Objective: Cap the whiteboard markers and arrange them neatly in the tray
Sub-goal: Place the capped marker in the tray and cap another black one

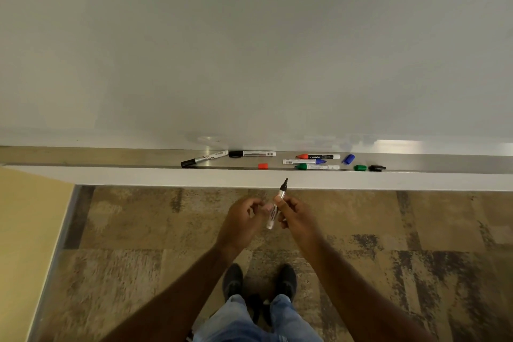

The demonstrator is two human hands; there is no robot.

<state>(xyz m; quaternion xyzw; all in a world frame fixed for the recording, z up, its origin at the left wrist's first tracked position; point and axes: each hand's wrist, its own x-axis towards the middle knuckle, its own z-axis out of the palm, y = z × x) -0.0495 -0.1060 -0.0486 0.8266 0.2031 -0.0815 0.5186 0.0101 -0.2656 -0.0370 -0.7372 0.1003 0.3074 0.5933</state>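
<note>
My right hand (292, 213) holds an uncapped black marker (277, 204) tip up, in front of the tray (111, 158). My left hand (244, 216) is curled beside the marker's lower end, touching or nearly touching it. On the tray lie two capped black markers (204, 159) (252, 153) at the left. Uncapped red (317, 156), blue (304, 161) and green (316, 166) markers lie to the right. Loose caps rest nearby: red (263, 166), blue (348, 159), green (360, 167) and black (376, 168).
The whiteboard (249, 50) fills the upper view above the metal tray. Below is patterned carpet (138, 230) with my shoes (259, 280) and jeans. A yellow wall (25, 230) stands at the left.
</note>
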